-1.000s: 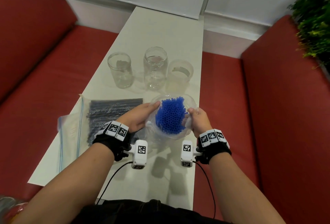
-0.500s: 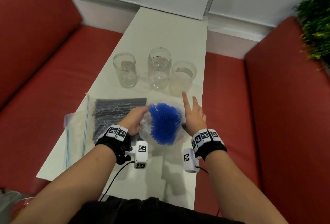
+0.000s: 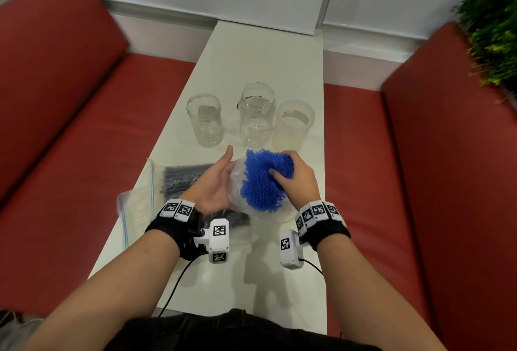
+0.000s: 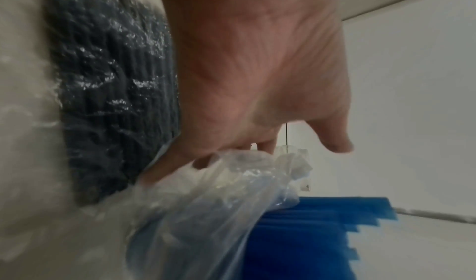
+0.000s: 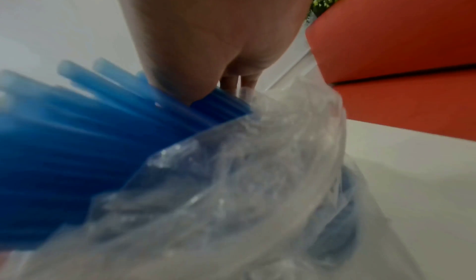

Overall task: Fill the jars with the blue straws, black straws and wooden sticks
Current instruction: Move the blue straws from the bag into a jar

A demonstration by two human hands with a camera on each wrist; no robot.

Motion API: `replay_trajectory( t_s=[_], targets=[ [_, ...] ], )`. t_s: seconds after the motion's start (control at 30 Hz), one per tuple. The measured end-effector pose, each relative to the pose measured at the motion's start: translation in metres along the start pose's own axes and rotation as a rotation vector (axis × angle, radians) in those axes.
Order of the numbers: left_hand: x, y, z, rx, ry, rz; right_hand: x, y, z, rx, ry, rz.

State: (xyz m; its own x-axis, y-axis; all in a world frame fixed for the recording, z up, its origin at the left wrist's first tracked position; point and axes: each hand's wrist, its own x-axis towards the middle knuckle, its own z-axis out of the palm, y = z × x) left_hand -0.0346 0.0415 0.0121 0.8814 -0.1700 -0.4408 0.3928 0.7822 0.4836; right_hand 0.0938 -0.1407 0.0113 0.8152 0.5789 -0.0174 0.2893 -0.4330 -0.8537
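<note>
Your right hand [image 3: 295, 180] clamps the blue straws [image 3: 261, 182], ends pointing up at you; your left hand [image 3: 215, 182], fingers spread, cups their bag [image 3: 237, 199]; jars [image 3: 256, 115] stand just beyond.

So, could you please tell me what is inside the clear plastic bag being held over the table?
The clear plastic bag holds a bundle of blue straws. Their upper ends stick out, gripped by the right hand; their lower ends are blurred behind crumpled plastic.

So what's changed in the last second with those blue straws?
The right hand let go of the bag's rim, opened, then reached in and gripped the blue straws. The left hand keeps steadying the clear bag. The three jars stay empty.
</note>
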Motion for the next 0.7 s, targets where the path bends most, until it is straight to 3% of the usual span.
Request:
replay_trajectory(
  t_s=[0.07, 0.13, 0.23, 0.3, 0.4, 0.5, 0.57, 0.7],
  targets=[
    [0.0, -0.001, -0.001, 0.086, -0.014, -0.123, -0.001, 0.0, 0.008, 0.027, 0.036, 0.036],
    [0.002, 0.002, 0.002, 0.127, 0.108, -0.134, -0.004, 0.005, 0.015, 0.022, 0.011, 0.05],
    [0.005, 0.012, 0.002, 0.171, 0.378, 0.046, -0.006, 0.005, 0.011, -0.068, -0.021, 0.012],
    [0.005, 0.021, 0.001, 0.126, 0.444, 0.18, -0.003, 0.001, 0.001, -0.026, 0.028, -0.012],
    [0.004, 0.027, 0.0, 0.071, 0.413, 0.217, -0.004, 0.004, -0.005, -0.08, 0.02, -0.1],
    [0.007, 0.022, 0.003, 0.179, 0.362, 0.182, -0.015, 0.013, 0.004, -0.125, -0.115, -0.005],
    [0.01, 0.02, 0.005, 0.236, 0.382, 0.23, -0.018, 0.013, 0.007, -0.103, -0.061, 0.028],
    [0.015, 0.023, 0.007, 0.26, 0.424, 0.274, -0.014, 0.002, 0.006, -0.1, 0.063, -0.075]
  ],
)
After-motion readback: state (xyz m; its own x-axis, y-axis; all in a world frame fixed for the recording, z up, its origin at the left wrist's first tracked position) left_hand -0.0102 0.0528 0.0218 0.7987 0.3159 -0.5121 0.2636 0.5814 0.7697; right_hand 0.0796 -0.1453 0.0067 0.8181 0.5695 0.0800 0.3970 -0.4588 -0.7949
